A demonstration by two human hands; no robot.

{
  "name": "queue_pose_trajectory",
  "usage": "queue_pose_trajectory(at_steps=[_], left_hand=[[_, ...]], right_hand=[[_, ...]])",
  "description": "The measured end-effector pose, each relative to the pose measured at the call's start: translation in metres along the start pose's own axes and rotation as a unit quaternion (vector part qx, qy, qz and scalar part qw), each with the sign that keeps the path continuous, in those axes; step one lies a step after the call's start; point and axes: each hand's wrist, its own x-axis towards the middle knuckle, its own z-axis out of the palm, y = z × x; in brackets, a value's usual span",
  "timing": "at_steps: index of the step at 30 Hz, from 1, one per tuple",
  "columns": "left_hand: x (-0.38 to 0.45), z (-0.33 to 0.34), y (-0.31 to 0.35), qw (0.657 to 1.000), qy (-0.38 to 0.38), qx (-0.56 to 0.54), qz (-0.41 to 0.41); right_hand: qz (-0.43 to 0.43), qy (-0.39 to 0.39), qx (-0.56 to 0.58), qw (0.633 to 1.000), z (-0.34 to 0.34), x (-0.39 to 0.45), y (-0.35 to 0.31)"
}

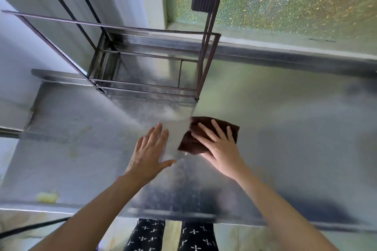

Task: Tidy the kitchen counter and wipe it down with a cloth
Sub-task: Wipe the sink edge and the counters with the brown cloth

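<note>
Pressing down with spread, straight fingers, our right hand [219, 146] lies flat on the brown cloth [206, 134], which sits on the steel tabletop [285, 128] near the middle of the view, its far corners showing beyond our fingertips. Our left hand [150, 153] rests just beside the cloth on its left, apart from it, palm down with fingers extended and thumb splayed, holding nothing. Beyond both hands, a dark metal rack [142, 57] stands on the tabletop against the wall, its near right leg close to the cloth's far edge. We see a small yellowish lump [47, 197] at the tabletop's near left edge, too blurred to identify.
</note>
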Motion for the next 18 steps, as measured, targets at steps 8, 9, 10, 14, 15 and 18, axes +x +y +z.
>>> queue_pose_trajectory(at_steps=[8,9,10,14,15,18], left_hand=[[-0.017,0.005,-0.022,0.993,-0.052,0.085,0.071],[-0.019,0.004,-0.022,0.99,-0.044,0.103,0.09],[-0.022,0.004,-0.021,0.986,-0.036,0.121,0.109],[-0.034,0.006,-0.017,0.977,-0.025,0.161,0.14],[-0.039,0.008,-0.017,0.977,-0.024,0.16,0.142],[-0.056,0.02,-0.026,0.974,-0.025,0.166,0.152]], right_hand=[[0.398,0.07,0.128,0.906,-0.001,-0.004,-0.02],[0.42,0.073,0.138,0.894,0.0,-0.002,-0.034],[0.414,0.074,0.142,0.896,0.003,-0.003,-0.048],[0.266,0.031,0.078,0.96,0.022,-0.029,-0.102],[0.232,0.008,0.059,0.971,0.024,-0.038,-0.108],[0.218,-0.012,0.021,0.976,0.026,-0.067,-0.1]])
